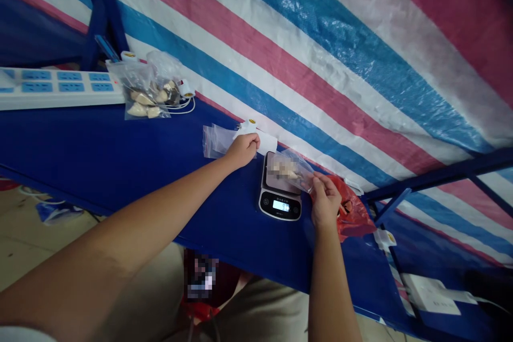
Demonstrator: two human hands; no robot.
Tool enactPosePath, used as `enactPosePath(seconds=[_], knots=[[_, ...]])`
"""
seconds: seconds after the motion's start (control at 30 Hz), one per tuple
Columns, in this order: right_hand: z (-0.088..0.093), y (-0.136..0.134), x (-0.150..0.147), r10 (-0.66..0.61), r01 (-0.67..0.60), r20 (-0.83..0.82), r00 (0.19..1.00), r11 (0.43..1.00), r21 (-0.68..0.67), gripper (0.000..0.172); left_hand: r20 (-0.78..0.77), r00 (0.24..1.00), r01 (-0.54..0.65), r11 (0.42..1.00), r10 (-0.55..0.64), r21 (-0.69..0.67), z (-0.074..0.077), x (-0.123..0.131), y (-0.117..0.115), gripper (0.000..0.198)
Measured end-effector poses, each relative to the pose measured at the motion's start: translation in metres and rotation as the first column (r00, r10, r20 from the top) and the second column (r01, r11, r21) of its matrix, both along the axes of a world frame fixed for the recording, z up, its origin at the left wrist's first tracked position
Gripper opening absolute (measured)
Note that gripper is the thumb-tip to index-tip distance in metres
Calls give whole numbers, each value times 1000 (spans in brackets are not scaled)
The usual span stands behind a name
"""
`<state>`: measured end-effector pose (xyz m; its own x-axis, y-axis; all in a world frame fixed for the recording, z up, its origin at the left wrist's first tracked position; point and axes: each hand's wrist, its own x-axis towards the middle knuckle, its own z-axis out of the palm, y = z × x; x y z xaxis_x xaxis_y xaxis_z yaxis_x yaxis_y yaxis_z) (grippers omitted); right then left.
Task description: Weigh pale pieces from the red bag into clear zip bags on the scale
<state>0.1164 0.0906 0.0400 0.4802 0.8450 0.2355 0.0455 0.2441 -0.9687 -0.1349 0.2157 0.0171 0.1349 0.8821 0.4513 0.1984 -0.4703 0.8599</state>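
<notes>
A small digital scale (280, 206) with a lit display sits on the blue shelf (120, 160). A clear plastic bag (294, 171) with pale pieces inside lies on its platform. My right hand (324, 200) pinches the near corner of that bag. My left hand (242, 149) is closed, its fingers curled on a stack of empty clear bags (216, 140) and white paper (264, 140) just left of the scale.
A filled clear bag (140, 96) and a second one (166, 83) rest near a white and blue power strip (56, 87) at the far left. A red plastic bag (352, 211) lies right of the scale. A striped tarp (320, 37) hangs behind. White boxes (430, 291) sit at lower right.
</notes>
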Motion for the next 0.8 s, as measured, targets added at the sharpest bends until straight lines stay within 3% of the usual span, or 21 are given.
enactPosePath(seconds=[0.13, 0.27, 0.5, 0.63, 0.8], knots=[[13, -5, -10, 145, -134, -168, 975, 988, 80, 30, -3, 1000, 4, 1000, -4, 1, 0, 0, -1, 19], [21, -7, -12, 205, -175, -271, 940, 976, 130, 28, -9, 1000, 3, 1000, -4, -6, 2, 0, -1, 18], [22, -9, -10, 212, -186, -265, 940, 975, 121, 30, -22, 1000, 10, 1000, -10, -9, 3, -1, -2, 17], [23, -9, -12, 218, -189, -266, 939, 973, 132, 32, 37, 993, 115, 993, -114, -41, 14, 4, -16, 10], [27, -10, -15, 230, -194, -251, 940, 968, 161, 36, -15, 956, 290, 951, -293, -107, 42, 16, -48, 56]])
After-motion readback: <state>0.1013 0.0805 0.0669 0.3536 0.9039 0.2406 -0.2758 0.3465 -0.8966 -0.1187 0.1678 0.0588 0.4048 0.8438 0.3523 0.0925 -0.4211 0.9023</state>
